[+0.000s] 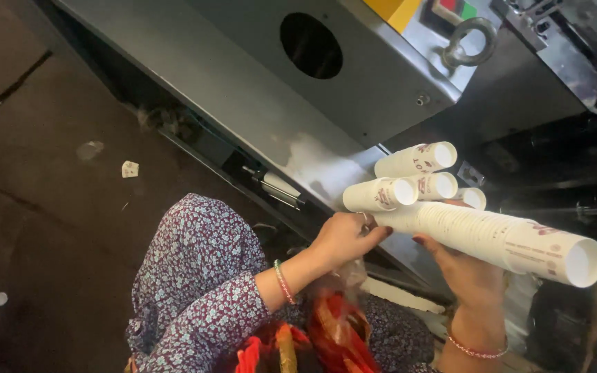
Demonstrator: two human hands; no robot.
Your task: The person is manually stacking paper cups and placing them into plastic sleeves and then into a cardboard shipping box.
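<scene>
A long nested stack of white paper cups with small dark red print (499, 240) is already gathered and lies nearly level across the right hand (466, 271), whose grip is curled up around the stack from below, fingers pressed to its underside. The left hand (343, 238) meets the stack's closed end, its grip pinched on the cups there, thumb toward the right hand. Just above and beyond both grips lie four shorter rolls of the same white paper cups (416, 181), their mouths turned the same way as the long stack's; as far as can be judged, these are not yet joined to the stack in hand, so the gathering looks partly done. The open mouth of the stack's outermost cup shows it hollow, with nothing inside; the short rolls look likewise. Behind the cups stands a grey sheet-metal machine housing with a round hole (312, 45). Below the grips lies crumpled clear and red-orange plastic wrapping (326, 324) on the lap.
</scene>
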